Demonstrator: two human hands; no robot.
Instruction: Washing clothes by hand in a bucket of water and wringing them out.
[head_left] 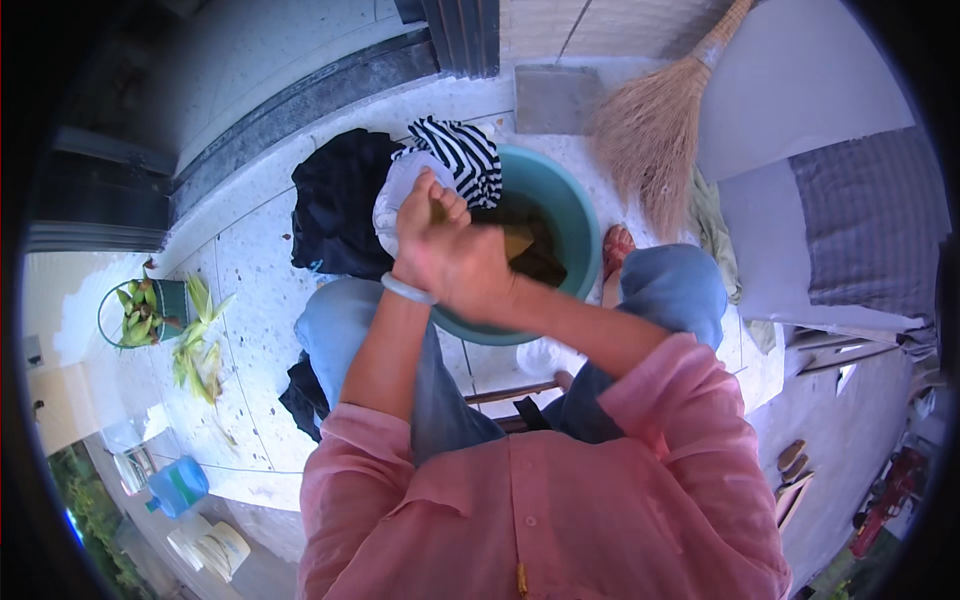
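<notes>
Both hands meet above the left part of a teal basin (578, 220) that holds dark water and soaked cloth, with a yellowish patch showing. My left hand (428, 200), a pale bangle (408, 290) at its wrist, has its fingers curled in. A small olive patch shows between them; I cannot make out what it is. My right hand (468, 272) lies across the left one near its wrist, blurred by motion, its fingers unclear. Just behind the hands, a black-and-white striped cloth (465, 160) lies over the basin's rim. Beside it are a whitish cloth (398, 190) and a black garment (340, 205).
A straw broom (655, 130) leans at the far right near a grey square slab (555, 98). To the left stand a green basket (172, 305) of green husked produce, loose husks (200, 345) and a blue water jug (180, 487). My knees flank the basin.
</notes>
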